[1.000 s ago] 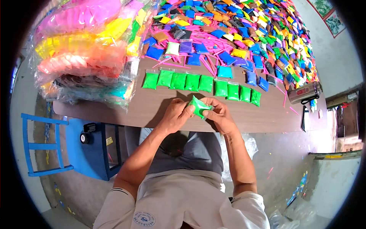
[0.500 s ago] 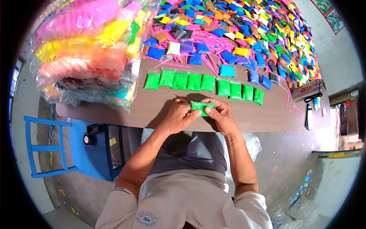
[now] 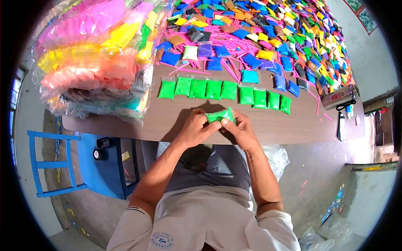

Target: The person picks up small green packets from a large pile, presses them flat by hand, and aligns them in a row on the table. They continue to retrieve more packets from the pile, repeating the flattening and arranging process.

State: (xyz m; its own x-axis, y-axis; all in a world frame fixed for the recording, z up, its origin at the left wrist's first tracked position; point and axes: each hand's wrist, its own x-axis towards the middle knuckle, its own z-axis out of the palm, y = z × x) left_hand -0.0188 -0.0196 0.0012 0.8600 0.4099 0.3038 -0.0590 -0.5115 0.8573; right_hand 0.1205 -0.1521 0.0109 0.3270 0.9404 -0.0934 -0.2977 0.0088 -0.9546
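Observation:
A small green packet point(image 3: 218, 116) is held between both hands above the table's near edge. My left hand point(image 3: 197, 128) pinches its left end, with the thumb at the lower edge. The thumb of my right hand point(image 3: 242, 129) presses on the packet's front near its right end, the fingers behind it. Beyond the hands lies a row of several flat green packets point(image 3: 213, 89), with a gap near its middle. A teal packet point(image 3: 250, 76) rests just behind the row.
Large plastic bags of coloured packets point(image 3: 90, 62) are stacked at the left. Pink sticks point(image 3: 234, 42) and a heap of mixed packets point(image 3: 310, 37) cover the far side. A metal flask point(image 3: 340, 97) lies at the right. A blue chair point(image 3: 100, 165) stands at lower left.
The green packet has tilted, its right end now higher and folded upward. My right hand has shifted slightly on it. The view has moved slightly.

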